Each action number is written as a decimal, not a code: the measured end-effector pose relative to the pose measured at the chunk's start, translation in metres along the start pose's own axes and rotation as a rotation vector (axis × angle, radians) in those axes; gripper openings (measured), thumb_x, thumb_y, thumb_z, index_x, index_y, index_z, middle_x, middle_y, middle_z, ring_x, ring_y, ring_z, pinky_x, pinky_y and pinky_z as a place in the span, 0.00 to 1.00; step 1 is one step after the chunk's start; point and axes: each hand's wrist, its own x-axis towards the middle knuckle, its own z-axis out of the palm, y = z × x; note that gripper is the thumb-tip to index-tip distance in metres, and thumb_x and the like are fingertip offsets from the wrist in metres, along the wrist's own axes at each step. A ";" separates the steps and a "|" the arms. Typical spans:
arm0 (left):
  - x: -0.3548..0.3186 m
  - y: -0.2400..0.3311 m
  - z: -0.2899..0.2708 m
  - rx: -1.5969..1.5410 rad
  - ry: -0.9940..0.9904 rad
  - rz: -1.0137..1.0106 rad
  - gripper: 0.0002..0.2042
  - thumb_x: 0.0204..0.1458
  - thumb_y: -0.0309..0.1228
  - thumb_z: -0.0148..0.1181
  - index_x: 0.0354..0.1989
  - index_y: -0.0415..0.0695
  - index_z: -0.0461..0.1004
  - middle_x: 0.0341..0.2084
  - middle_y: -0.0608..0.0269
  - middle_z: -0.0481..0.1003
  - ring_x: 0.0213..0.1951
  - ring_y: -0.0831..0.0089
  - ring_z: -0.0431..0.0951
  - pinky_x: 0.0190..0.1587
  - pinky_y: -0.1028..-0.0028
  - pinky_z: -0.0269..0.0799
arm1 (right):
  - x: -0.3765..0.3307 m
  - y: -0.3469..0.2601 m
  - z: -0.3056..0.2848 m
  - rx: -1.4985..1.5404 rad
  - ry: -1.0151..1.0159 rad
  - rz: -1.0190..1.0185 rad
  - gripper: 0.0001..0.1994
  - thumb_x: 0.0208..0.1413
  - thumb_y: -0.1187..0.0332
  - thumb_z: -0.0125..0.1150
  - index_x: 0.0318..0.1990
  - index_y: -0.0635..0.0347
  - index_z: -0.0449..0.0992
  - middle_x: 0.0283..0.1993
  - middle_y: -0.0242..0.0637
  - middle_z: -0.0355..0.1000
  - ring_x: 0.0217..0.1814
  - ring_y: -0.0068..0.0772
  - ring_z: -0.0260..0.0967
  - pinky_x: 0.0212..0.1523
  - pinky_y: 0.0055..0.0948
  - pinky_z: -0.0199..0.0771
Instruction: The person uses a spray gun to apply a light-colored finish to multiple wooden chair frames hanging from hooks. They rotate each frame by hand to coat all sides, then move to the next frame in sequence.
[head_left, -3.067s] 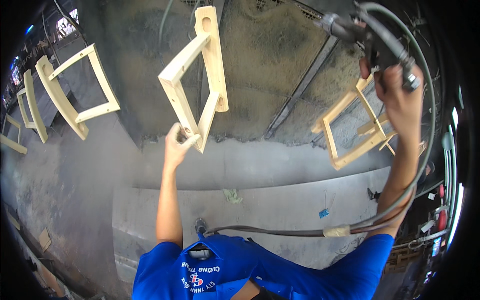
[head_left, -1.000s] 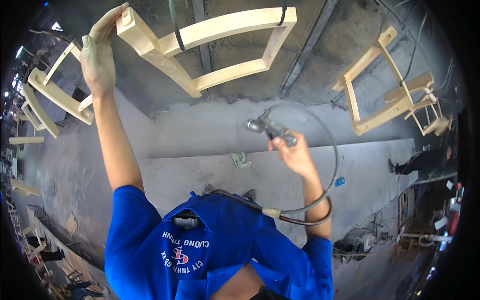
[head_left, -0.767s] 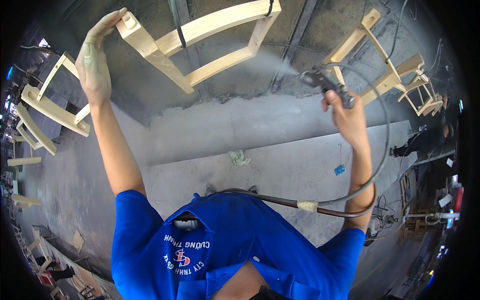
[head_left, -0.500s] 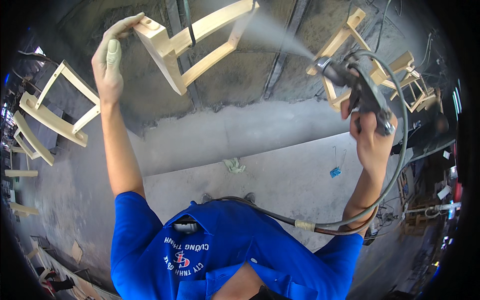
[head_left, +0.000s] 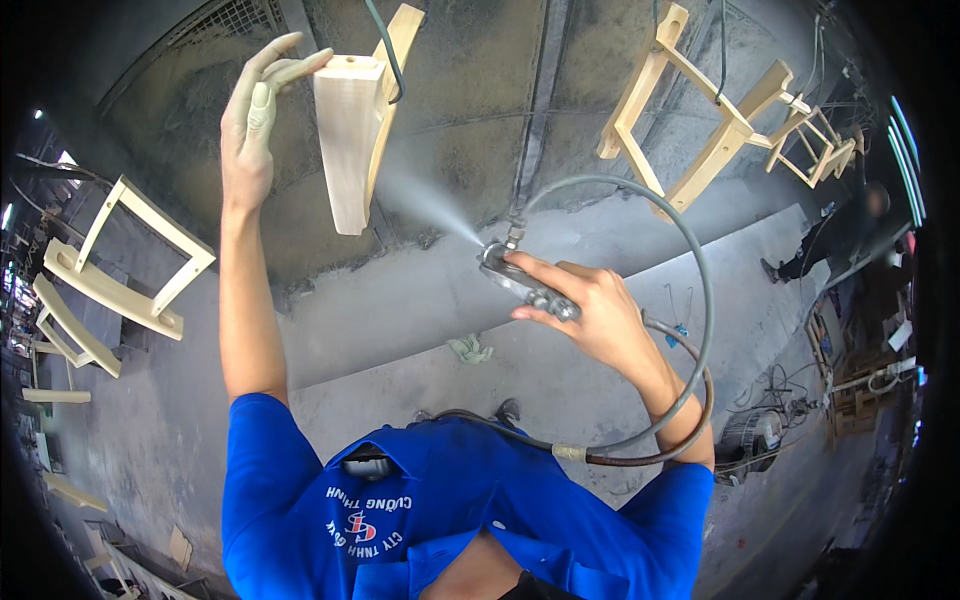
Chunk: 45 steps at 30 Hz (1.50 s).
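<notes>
Grey, overspray-coated booth wall [head_left: 450, 110] and sloping floor, plenty of free air around the middle. Far left hung a wooden frame [head_left: 125, 265]. The left hand [head_left: 255, 120], fingers spread, steadied the hanging chair part [head_left: 355, 130] at its edge. The right hand [head_left: 590, 310] gripped the spray gun [head_left: 520, 280], misting toward it. More frames [head_left: 700, 110] hung at right.

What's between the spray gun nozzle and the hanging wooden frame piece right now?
In the head view, only a pale cone of spray mist spans the gap from the spray gun in the right hand to the wooden frame piece, which the left hand touches.
</notes>
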 end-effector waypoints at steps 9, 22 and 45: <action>0.030 -0.004 0.028 0.110 -0.116 0.137 0.22 0.72 0.42 0.45 0.59 0.36 0.76 0.58 0.55 0.78 0.52 0.65 0.75 0.64 0.66 0.66 | -0.066 -0.011 -0.008 -0.283 0.381 -0.262 0.35 0.50 0.43 0.72 0.65 0.47 0.79 0.33 0.30 0.74 0.20 0.29 0.70 0.19 0.31 0.73; 0.072 -0.051 0.069 -0.113 -0.225 -0.098 0.28 0.74 0.49 0.43 0.73 0.43 0.63 0.55 0.57 0.80 0.65 0.64 0.75 0.68 0.65 0.62 | -0.096 -0.005 -0.018 -0.066 0.459 -0.213 0.34 0.51 0.46 0.74 0.64 0.52 0.79 0.33 0.34 0.77 0.23 0.28 0.73 0.22 0.31 0.75; 0.103 -0.070 -0.005 0.348 -0.083 -0.255 0.30 0.75 0.52 0.39 0.70 0.40 0.67 0.57 0.51 0.79 0.64 0.63 0.75 0.70 0.64 0.62 | -0.113 0.030 0.005 -0.032 0.088 -0.147 0.33 0.46 0.43 0.74 0.61 0.41 0.82 0.29 0.29 0.74 0.20 0.30 0.71 0.19 0.30 0.71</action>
